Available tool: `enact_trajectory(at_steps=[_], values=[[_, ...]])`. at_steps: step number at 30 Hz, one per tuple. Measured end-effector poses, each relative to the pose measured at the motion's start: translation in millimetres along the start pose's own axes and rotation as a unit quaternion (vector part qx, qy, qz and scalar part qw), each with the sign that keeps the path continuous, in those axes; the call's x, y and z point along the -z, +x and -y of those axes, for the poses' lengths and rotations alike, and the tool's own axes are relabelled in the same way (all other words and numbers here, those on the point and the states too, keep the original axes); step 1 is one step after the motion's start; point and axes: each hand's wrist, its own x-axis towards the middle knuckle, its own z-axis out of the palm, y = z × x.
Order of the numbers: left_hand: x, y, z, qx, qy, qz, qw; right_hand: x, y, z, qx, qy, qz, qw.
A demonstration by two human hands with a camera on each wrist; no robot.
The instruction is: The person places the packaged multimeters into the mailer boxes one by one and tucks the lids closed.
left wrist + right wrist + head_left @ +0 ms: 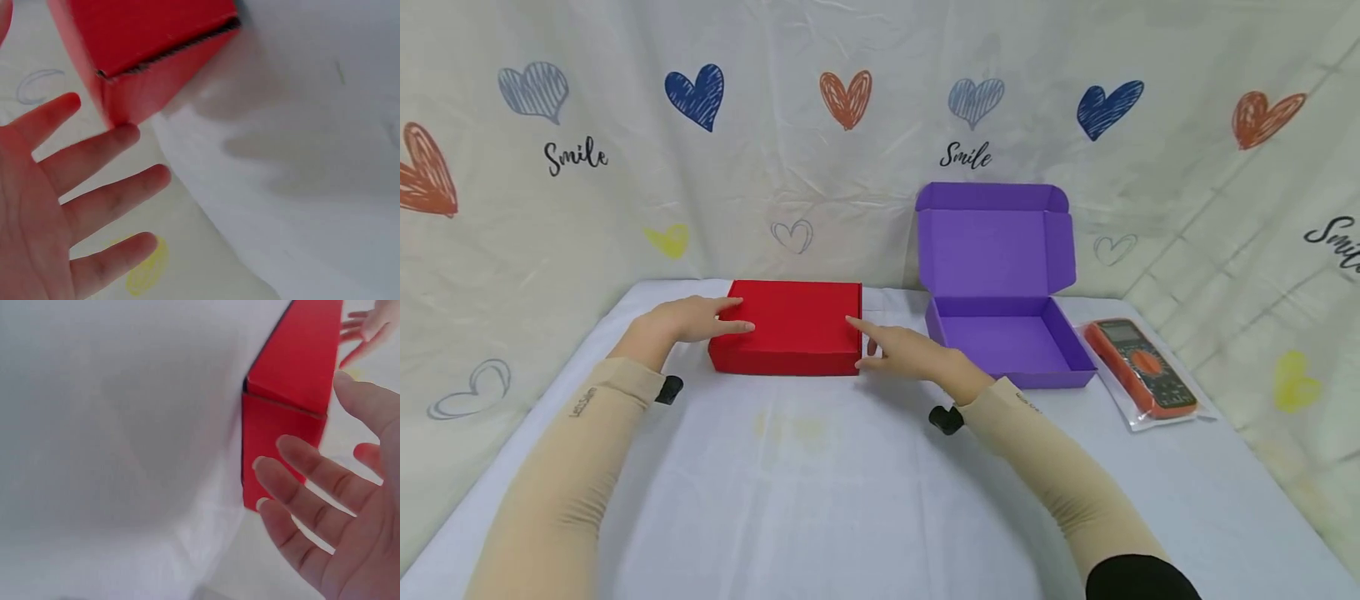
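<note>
A closed red cardboard box [793, 321] lies flat on the white cloth between the two hands. At its left end is my left hand [688, 317], thumb and a finger reaching over the top. The left wrist view shows that hand's fingers [103, 209] spread and nearly straight beside the box's corner; whether they touch it I cannot tell. My right hand [906, 346] is at the opposite end, its fingers [312, 503] extended and slightly bent alongside the red end wall. Neither hand grips anything. The box's contents are hidden.
Right of the red box stands a purple box [1011, 383] with its lid [985, 250] raised. Farther right lies an orange and black multimeter [1142, 367] in a clear plastic bag. A white curtain [880, 183] printed with hearts hangs behind the table.
</note>
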Motion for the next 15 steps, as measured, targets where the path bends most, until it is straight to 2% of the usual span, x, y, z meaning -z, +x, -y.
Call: enact_trajectory(at_steps=[4, 6, 11, 15], values=[[5.0, 3.3, -9.4, 0.005, 0.024, -0.053, 0.9983, 12.5, -13.4, -6.5, 0.028, -0.01, -0.044, 0.9986], [6.5, 5.0, -15.7, 0.003, 0.021, -0.08, 0.9966, 18.7, -21.4, -9.7, 0.037, -0.013, -0.07, 0.9968], [6.7, 11.1, -38.4, -0.022, 0.015, -0.133, 0.9907, 34.3, -43.0, -17.5, 0.056, -0.018, -0.139, 0.9885], [4.4, 18.9, -62.5, -0.054, 0.011, -0.157, 0.986, 46.4, -61.9, -26.4, 0.067, -0.001, -0.195, 0.9784]])
